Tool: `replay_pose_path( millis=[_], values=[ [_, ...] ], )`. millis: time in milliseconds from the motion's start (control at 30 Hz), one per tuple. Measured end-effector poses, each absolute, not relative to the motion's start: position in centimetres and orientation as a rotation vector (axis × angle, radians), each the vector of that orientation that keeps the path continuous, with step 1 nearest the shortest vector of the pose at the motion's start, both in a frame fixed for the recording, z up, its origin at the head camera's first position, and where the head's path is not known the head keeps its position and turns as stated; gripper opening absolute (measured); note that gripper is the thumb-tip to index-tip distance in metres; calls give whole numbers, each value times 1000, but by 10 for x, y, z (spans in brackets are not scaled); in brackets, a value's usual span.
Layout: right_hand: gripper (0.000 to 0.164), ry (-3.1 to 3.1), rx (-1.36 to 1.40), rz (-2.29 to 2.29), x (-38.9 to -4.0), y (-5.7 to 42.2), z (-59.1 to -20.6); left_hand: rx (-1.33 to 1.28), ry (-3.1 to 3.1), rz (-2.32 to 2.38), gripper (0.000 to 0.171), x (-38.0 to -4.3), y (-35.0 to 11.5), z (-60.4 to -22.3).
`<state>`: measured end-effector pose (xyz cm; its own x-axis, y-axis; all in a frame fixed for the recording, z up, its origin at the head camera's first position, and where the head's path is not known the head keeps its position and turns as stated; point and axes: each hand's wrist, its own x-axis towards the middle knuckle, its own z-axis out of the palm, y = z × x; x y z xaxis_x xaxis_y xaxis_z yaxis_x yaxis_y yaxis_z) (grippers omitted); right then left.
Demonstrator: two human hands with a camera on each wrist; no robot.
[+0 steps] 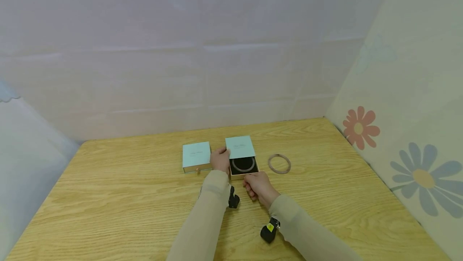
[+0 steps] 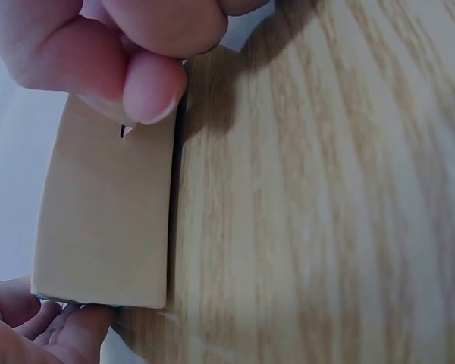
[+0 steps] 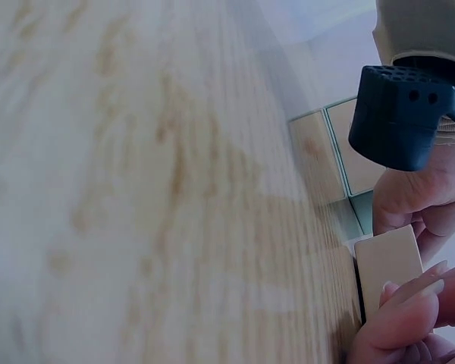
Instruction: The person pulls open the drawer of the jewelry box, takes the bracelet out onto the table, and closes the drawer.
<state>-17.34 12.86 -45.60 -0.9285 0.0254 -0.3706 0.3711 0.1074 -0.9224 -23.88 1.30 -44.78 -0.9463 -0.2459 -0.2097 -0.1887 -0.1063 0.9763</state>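
Observation:
A pale blue gift box (image 1: 240, 146) lies on the table with its drawer (image 1: 238, 177) partly out toward me. Inside, a greyish bangle (image 1: 243, 169) sits on black lining. My left hand (image 1: 220, 159) grips the left side of the box's blue sleeve; its fingers (image 2: 80, 334) show at the far end of the drawer front (image 2: 106, 212). My right hand (image 1: 257, 184) has curled fingers and pinches at the middle of the drawer front (image 3: 387, 262). The pull tab there is mostly hidden by the fingers. To the right lies a brownish bangle (image 1: 279, 164) on the wood.
A second pale blue box (image 1: 196, 155), closed, with a small brown tab (image 1: 198, 170) at its front, lies just left of my left hand. The wooden table (image 1: 126, 196) meets a white sheet (image 1: 162, 72) behind and a flower-printed sheet (image 1: 408, 104) on the right.

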Motion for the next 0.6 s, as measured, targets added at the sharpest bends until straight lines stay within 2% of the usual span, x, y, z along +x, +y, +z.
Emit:
replay_pose_path(
  millis=[600],
  values=[
    [25, 2150, 363, -1855, -172, 130, -453, 525, -2065, -2274, 34, -244, 12, -453]
  ],
)
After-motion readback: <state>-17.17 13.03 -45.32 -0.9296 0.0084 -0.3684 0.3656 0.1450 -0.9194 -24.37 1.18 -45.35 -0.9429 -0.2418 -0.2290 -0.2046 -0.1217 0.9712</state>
